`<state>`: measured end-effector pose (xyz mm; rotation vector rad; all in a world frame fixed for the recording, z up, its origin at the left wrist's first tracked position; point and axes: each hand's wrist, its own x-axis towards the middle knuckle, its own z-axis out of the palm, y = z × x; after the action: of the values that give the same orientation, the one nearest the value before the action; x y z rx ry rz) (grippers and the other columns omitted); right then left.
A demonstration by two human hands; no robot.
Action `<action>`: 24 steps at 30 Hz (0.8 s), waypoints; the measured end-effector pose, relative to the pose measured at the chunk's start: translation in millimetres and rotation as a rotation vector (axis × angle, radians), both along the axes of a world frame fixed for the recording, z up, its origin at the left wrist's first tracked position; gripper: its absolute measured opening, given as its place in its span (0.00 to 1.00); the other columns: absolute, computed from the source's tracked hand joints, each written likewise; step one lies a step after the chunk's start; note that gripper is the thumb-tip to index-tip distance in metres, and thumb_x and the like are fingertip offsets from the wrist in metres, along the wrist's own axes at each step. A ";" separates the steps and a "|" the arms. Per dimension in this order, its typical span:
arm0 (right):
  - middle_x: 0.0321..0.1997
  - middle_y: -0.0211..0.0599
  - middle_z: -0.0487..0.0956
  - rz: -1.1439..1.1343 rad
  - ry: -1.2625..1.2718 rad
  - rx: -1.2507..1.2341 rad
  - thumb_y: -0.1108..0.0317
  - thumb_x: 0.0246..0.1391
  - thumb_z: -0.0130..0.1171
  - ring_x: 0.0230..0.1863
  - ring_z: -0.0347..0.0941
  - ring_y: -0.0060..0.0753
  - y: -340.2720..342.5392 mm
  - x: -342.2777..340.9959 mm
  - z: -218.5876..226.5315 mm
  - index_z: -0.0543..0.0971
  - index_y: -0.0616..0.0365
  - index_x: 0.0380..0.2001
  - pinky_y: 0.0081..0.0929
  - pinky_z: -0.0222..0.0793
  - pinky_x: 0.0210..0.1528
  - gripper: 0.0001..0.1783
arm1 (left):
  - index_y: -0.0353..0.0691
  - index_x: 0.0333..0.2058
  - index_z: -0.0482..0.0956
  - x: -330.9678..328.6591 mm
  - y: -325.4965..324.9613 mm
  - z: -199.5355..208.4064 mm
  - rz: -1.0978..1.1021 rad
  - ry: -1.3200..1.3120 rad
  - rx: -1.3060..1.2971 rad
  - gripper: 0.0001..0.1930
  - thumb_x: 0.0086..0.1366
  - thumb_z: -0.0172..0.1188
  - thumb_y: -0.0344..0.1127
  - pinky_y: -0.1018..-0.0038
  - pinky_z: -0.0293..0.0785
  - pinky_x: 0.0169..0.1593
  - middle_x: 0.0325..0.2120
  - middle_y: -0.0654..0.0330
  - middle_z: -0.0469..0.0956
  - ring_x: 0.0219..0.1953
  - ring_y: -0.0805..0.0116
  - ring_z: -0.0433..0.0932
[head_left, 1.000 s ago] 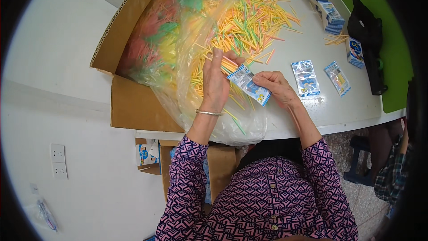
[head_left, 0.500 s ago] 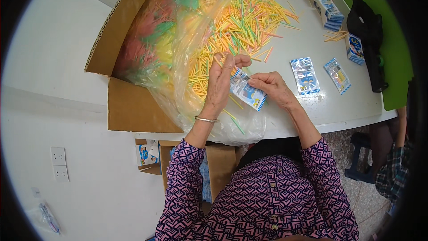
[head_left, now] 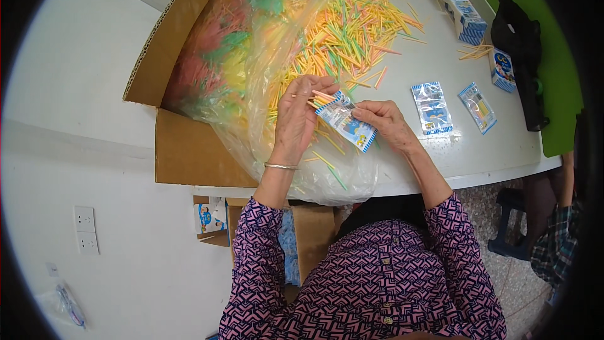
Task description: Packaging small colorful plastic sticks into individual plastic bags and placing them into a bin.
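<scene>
My right hand (head_left: pixel 385 123) pinches the side of a small clear packet (head_left: pixel 355 131) with blue-and-white striped ends, thumb on top. Several thin pastel sticks (head_left: pixel 323 98), like candy sticks, poke out of the packet's upper left end. My left hand (head_left: pixel 297 113) is curled around the outer ends of these sticks, beside the packet's mouth; part of its grip is hidden. Behind my left hand spreads a big heap of yellow, pink and green sticks (head_left: pixel 343 34). To the right, a flat packet (head_left: pixel 432 108) and a packet with sticks inside (head_left: pixel 477 108) lie on the table.
A cardboard box (head_left: pixel 201 151) lies open on the left, its clear plastic bag (head_left: pixel 270 50) spilling sticks onto the white table (head_left: pixel 402 167). Small blue-and-white boxes (head_left: pixel 467 20) and a black object (head_left: pixel 516 31) stand near the green panel (head_left: pixel 553 56). Another person's arm (head_left: pixel 567 179) shows far right.
My left hand has shifted slightly left, away from the packet, and the sticks in its mouth show more. My right hand keeps its pinch on the packet.
</scene>
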<state>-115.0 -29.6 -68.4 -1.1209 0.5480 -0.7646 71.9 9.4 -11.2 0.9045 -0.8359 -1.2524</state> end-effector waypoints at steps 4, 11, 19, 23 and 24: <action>0.32 0.27 0.80 0.001 -0.005 0.019 0.65 0.55 0.60 0.32 0.71 0.12 0.1 -0.8 -0.4 0.80 0.66 0.40 0.12 0.67 0.35 0.15 | 0.34 0.43 0.69 1.9 -1.3 0.5 0.078 -0.017 -0.017 0.13 0.69 0.48 0.39 0.64 0.74 0.52 0.45 0.43 0.74 0.49 0.55 0.76; 0.34 0.29 0.80 -0.018 0.002 0.007 0.64 0.56 0.59 0.34 0.72 0.14 -1.0 -5.1 0.0 0.79 0.67 0.42 0.12 0.69 0.37 0.17 | 0.34 0.42 0.73 20.8 0.9 10.9 0.215 -0.567 -0.044 0.15 0.68 0.51 0.41 0.75 0.71 0.49 0.44 0.53 0.76 0.42 0.65 0.77; 0.34 0.30 0.80 -0.013 0.022 -0.007 0.65 0.56 0.59 0.34 0.73 0.14 1.1 -3.4 0.3 0.79 0.67 0.42 0.13 0.69 0.38 0.16 | 0.32 0.38 0.77 16.1 4.1 9.5 0.148 -0.631 -0.020 0.07 0.63 0.57 0.29 0.81 0.68 0.44 0.33 0.64 0.78 0.36 0.78 0.73; 0.34 0.30 0.80 -0.014 0.029 -0.020 0.65 0.56 0.59 0.34 0.73 0.14 -0.7 -7.7 2.7 0.79 0.67 0.41 0.13 0.69 0.38 0.16 | 0.31 0.39 0.77 35.5 -3.9 17.7 0.354 -0.797 -0.092 0.09 0.64 0.57 0.31 0.81 0.67 0.43 0.34 0.63 0.78 0.36 0.78 0.73; 0.34 0.30 0.80 -0.020 0.022 -0.021 0.64 0.56 0.59 0.34 0.73 0.14 -0.7 -8.7 1.6 0.80 0.67 0.41 0.13 0.69 0.38 0.16 | 0.31 0.39 0.77 36.6 -3.3 14.8 0.354 -0.799 -0.092 0.09 0.64 0.57 0.31 0.81 0.67 0.43 0.34 0.63 0.78 0.36 0.78 0.73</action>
<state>-123.7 -30.4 -66.8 -1.1455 0.5716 -0.7782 108.5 6.0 3.7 1.4335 -1.2674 -0.5162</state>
